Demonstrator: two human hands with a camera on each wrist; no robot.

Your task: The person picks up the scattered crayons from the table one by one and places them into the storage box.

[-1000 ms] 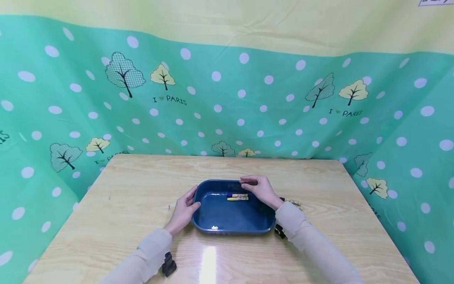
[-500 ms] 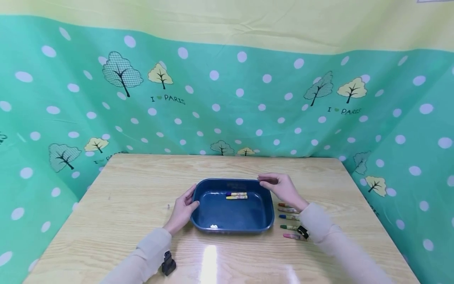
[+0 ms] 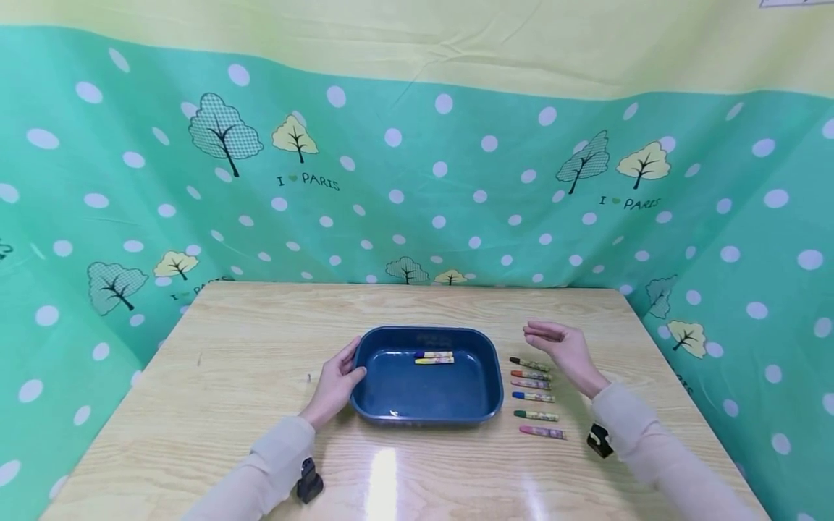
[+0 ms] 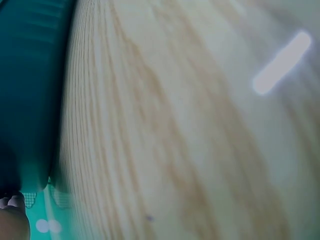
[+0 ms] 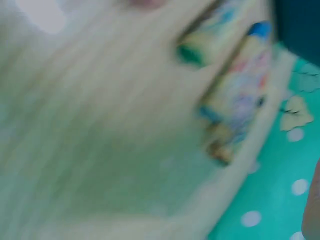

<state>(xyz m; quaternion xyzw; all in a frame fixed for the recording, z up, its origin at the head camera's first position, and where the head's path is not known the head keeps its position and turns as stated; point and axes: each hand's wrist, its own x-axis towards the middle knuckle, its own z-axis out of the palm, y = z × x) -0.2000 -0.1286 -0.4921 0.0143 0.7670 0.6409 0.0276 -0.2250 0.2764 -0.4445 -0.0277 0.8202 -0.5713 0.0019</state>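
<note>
A dark blue rectangular basin (image 3: 423, 396) stands on the table, and my left hand (image 3: 335, 387) holds its left rim, thumb over the edge and fingers outside. Inside it, a purple crayon (image 3: 435, 355) and a yellow crayon (image 3: 435, 360) lie side by side near the back. My right hand (image 3: 570, 356) hovers right of the basin with nothing in it, its fingers loosely extended. Below and left of that hand, several crayons lie in a column: a dark one at the back (image 3: 529, 364), an orange crayon (image 3: 531, 375), a blue crayon (image 3: 533, 396), a green crayon (image 3: 537, 415) and others.
The wooden table (image 3: 260, 325) reaches back to a green dotted curtain (image 3: 365, 181), which also hangs at both sides. A black wrist device (image 3: 309, 481) sits under the left wrist, another (image 3: 599, 440) under the right. The basin's wall stands between its inside and the crayon column.
My right hand has moved right, from over the basin's back rim to beyond the crayon column, uncovering those crayons. My left hand stays on the rim, and the two crayons inside lie as before.
</note>
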